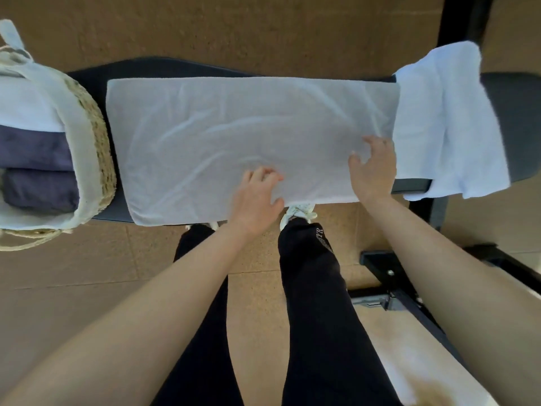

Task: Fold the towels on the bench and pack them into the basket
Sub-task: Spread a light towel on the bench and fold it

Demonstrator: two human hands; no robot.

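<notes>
A white towel (234, 136) lies spread flat along the dark bench (515, 112), folded lengthwise with a few creases. My left hand (257, 197) rests on its near edge at the middle, fingers curled on the cloth. My right hand (373, 168) presses flat on the towel's near right part, fingers spread. A second white towel (448, 118) is draped loosely over the bench to the right. At the left end stands a woven basket (99, 148) with a white liner, holding two folded dark blue towels (38, 168) and a folded white one (26, 106).
The bench stands on a brown floor (234, 30). Black metal frame parts (409, 291) of the bench lie on the floor at the right, near my legs in black trousers (313, 288). A black upright post (468, 19) rises behind the bench at the right.
</notes>
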